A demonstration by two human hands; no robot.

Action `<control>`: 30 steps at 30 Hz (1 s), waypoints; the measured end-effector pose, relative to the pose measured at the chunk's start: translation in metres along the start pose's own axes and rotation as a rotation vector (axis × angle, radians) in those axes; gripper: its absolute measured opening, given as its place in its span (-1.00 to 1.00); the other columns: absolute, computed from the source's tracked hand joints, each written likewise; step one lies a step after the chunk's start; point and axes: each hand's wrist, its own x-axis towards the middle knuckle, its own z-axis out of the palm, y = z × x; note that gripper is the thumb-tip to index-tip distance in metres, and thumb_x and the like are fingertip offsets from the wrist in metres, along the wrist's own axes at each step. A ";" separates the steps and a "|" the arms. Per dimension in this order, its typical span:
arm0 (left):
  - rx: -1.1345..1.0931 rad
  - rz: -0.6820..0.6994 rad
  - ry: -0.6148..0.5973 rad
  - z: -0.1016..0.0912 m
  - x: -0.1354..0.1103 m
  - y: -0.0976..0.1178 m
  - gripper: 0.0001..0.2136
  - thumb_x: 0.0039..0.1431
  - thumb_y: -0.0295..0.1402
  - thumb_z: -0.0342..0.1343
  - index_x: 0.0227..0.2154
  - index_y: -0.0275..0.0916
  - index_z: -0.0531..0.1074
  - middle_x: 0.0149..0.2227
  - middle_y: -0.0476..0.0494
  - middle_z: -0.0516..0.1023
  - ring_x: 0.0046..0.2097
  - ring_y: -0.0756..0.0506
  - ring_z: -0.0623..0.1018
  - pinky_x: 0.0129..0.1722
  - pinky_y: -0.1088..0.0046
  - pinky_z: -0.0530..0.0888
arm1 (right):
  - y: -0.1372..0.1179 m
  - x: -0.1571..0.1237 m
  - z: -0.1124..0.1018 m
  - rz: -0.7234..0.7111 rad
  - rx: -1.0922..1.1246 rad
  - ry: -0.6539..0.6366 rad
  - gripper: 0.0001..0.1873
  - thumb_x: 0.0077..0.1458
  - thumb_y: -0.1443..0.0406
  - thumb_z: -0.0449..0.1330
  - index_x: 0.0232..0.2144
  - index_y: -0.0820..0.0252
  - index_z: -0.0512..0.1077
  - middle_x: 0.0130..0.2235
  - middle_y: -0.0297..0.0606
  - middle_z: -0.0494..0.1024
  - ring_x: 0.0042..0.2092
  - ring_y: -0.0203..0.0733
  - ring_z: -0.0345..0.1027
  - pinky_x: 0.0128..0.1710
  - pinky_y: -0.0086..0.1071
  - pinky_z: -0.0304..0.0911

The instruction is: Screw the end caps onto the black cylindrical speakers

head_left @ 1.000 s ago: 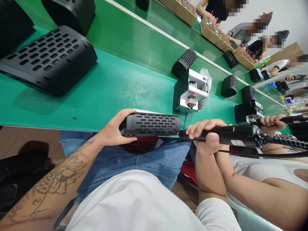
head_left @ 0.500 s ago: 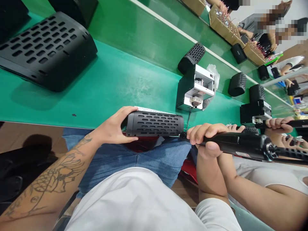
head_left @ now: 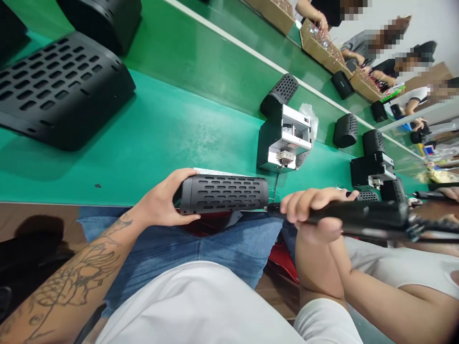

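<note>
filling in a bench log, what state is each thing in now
Held housing: slotted face up, one end in left hand
Black tool: gripped in right hand, tip at housing's other end
Front-left housing: lying on green table, slotted face up
Machine: standing on table, whether powered unclear
Clear bag: crumpled beside machine

Slotted housing [head_left: 225,193]: matt plast.; handheld tool [head_left: 362,217]: smooth, plast.-lkg; benchtop [head_left: 193,138]: sl. gloss; jeans [head_left: 240,248]: cloth.

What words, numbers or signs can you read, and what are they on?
None can be read.
Silver-and-black machine: label too small.
White sheet behind the slotted black casing: marks too tiny.
Black tool in the right hand: pale patch, too blurred.
Black box further back: pale mark, too small.
</note>
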 end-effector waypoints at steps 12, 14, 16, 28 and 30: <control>0.021 -0.052 0.008 0.004 -0.002 0.002 -0.02 0.17 0.05 0.54 0.56 -0.10 0.26 0.47 -0.38 0.53 0.43 -0.48 0.64 0.43 -0.01 0.68 | 0.091 0.094 -0.062 -0.113 -0.371 0.615 -0.55 0.30 -0.07 0.43 -0.38 0.00 0.36 -0.62 -0.59 0.38 -0.66 -0.26 0.28 -0.61 -0.31 0.38; 0.018 -0.065 -0.004 0.003 0.000 0.004 -0.03 0.18 0.05 0.53 0.55 -0.10 0.27 0.47 -0.36 0.52 0.43 -0.46 0.64 0.41 0.03 0.68 | 0.086 0.086 -0.061 -0.092 -0.357 0.602 -0.59 0.29 -0.03 0.46 -0.37 0.02 0.41 -0.61 -0.57 0.41 -0.65 -0.27 0.31 -0.59 -0.32 0.40; 0.016 -0.088 -0.018 0.002 0.001 0.006 -0.03 0.18 0.07 0.54 0.55 -0.10 0.28 0.47 -0.36 0.52 0.42 -0.46 0.64 0.42 0.03 0.67 | 0.072 0.078 -0.054 -0.086 -0.337 0.595 -0.64 0.29 0.00 0.47 -0.32 0.04 0.47 -0.59 -0.56 0.44 -0.63 -0.26 0.35 -0.56 -0.31 0.44; -0.031 -0.059 -0.017 0.005 0.003 0.004 0.03 0.15 0.05 0.59 0.56 -0.18 0.25 0.50 -0.42 0.48 0.49 -0.47 0.59 0.57 -0.03 0.54 | -0.009 0.012 0.068 -0.175 0.060 -0.023 -0.75 0.40 0.04 0.46 -0.03 0.00 0.65 -0.52 -0.50 0.51 -0.65 -0.26 0.36 -0.57 -0.30 0.51; -0.033 -0.059 -0.007 0.006 0.003 0.004 0.03 0.14 0.06 0.59 0.56 -0.18 0.26 0.50 -0.42 0.48 0.49 -0.46 0.59 0.56 0.00 0.56 | 0.003 0.011 0.077 -0.194 0.094 -0.065 -0.76 0.36 0.13 0.48 0.00 0.03 0.66 -0.51 -0.50 0.53 -0.63 -0.27 0.40 -0.55 -0.31 0.53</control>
